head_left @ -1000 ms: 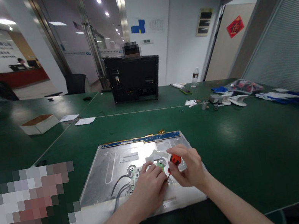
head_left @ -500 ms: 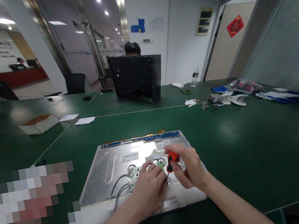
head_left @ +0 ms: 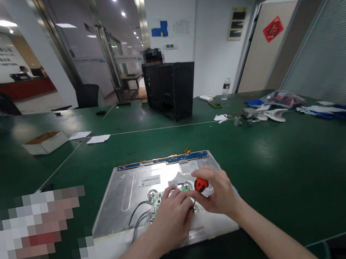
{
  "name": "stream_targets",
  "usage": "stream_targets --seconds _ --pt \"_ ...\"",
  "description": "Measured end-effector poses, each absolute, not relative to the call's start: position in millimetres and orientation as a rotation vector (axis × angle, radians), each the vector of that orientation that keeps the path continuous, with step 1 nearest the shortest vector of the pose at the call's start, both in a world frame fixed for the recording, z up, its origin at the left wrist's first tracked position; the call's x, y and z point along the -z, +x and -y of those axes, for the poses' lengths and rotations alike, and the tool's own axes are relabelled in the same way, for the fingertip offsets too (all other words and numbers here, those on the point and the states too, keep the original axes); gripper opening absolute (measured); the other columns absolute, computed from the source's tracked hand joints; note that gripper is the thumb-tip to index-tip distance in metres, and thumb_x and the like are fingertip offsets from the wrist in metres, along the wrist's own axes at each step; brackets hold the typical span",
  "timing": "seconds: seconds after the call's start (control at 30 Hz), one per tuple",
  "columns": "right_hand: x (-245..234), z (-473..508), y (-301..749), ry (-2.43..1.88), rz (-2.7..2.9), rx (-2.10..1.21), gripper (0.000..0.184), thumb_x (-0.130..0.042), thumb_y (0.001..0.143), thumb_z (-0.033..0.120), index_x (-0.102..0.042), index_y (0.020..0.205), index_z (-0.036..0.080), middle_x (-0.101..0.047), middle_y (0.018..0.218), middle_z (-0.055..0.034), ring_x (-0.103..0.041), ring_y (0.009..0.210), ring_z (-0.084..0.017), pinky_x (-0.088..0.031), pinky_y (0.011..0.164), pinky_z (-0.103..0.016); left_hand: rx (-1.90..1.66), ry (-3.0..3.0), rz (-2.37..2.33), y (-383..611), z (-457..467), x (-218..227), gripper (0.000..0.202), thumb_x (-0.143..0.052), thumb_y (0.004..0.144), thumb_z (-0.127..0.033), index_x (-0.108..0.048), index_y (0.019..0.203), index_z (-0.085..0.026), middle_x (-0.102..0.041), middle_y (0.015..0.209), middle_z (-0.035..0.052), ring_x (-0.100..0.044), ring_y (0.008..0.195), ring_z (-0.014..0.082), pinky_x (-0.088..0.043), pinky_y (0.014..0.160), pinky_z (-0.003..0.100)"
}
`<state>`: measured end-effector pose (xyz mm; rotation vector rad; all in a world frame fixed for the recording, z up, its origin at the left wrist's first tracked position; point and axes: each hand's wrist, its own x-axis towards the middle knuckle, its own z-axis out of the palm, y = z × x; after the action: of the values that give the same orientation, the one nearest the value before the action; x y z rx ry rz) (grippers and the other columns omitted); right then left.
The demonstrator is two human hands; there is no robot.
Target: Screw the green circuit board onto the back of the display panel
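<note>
A silver display panel [head_left: 113, 207] lies flat on the green table, with a blue circuit strip [head_left: 139, 165] along its far edge. My right hand [head_left: 220, 192] grips the red and black handle of a screwdriver [head_left: 201, 184], whose shaft slants down to the panel beside my left fingertips. Over a small green circuit board [head_left: 156, 200] rests my left hand [head_left: 174, 214], its fingers bent together near the screwdriver tip; whatever they pinch is hidden. Grey cables [head_left: 138, 220] curve out from the board's left side. White film [head_left: 104, 251] covers the panel's near edge.
Across the table a person [head_left: 142, 89] sits behind a black open-sided casing [head_left: 172, 89]. A white open box [head_left: 45, 144] and paper sheets [head_left: 98, 139] lie at the left. To the right are a water bottle [head_left: 226, 88], a plastic bag [head_left: 283, 99] and loose scraps. A blurred patch hides the near left.
The screwdriver handle has turned within my right hand, and my thumb has shifted left toward my left fingers. My left hand stays in place. Across the table, the black casing has rotated and moved right.
</note>
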<state>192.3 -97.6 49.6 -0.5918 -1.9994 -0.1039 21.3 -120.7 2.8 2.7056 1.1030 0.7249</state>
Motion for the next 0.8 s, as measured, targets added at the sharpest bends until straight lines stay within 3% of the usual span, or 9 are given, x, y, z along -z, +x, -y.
stream_targets --seconds 0.23,0.6,0.8 --pt "-51.9 99.1 194.7 -0.524 2.023 -0.054 0.041 -0.043 0.081 0.015 -0.043 0.121 0.017 -0.060 0.090 -0.0075 -0.056 0.070 -0.016 -0.046 0.060 -0.030 -0.674 2.733 -1.124 22.0 120.2 -4.1 0.016 -0.049 0.086 -0.014 -0.062 0.094 -0.020 -0.063 0.092 0.0037 -0.055 0.092 0.0214 -0.031 0.099 0.045" --pt "-47.7 94.9 190.6 -0.572 2.010 0.095 0.036 -0.056 0.083 0.019 -0.045 0.117 0.021 -0.053 0.069 0.0019 -0.049 0.055 -0.012 -0.037 0.049 -0.025 -0.686 2.726 -1.128 21.8 119.8 -2.2 0.017 -0.051 0.087 -0.016 -0.062 0.099 -0.021 -0.065 0.099 0.0033 -0.056 0.097 0.0212 -0.031 0.100 0.044" --pt "-52.8 98.2 192.0 -0.557 2.035 0.043 0.039 -0.050 0.084 0.021 -0.045 0.122 0.019 -0.058 0.078 -0.0025 -0.053 0.062 -0.014 -0.043 0.054 -0.027 -0.706 2.726 -1.134 21.9 120.1 -2.4 0.014 -0.051 0.087 -0.016 -0.062 0.094 -0.020 -0.065 0.096 0.0034 -0.055 0.097 0.0217 -0.030 0.102 0.045"
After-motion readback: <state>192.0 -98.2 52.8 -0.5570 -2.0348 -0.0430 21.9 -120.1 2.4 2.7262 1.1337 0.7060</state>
